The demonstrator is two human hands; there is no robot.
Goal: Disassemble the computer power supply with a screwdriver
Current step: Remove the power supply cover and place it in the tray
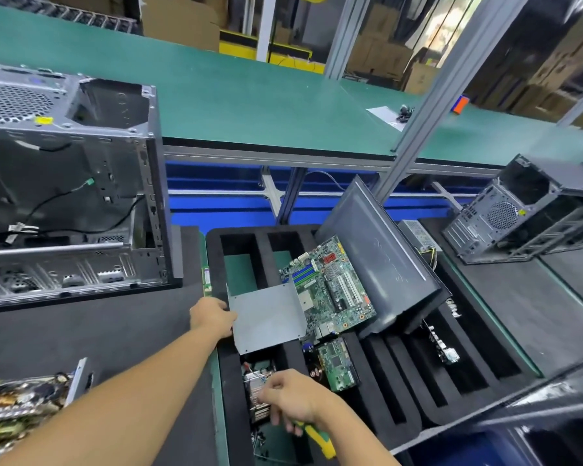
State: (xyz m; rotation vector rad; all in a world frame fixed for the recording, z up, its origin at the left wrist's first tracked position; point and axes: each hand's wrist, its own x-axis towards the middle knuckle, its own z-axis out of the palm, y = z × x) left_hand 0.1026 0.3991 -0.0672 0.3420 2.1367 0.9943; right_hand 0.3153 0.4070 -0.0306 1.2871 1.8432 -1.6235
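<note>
My left hand grips the left edge of a bent grey metal cover plate and holds it over the black foam tray. My right hand holds a yellow and green screwdriver, whose handle sticks out below my palm, above a slot with a small metal part and wires. The opened power supply board lies at the bottom left, partly cut off by the frame edge.
A green motherboard and a grey case side panel lean in the tray. A smaller board sits in a slot. An open computer case stands at left, another case at right. A green bench runs behind.
</note>
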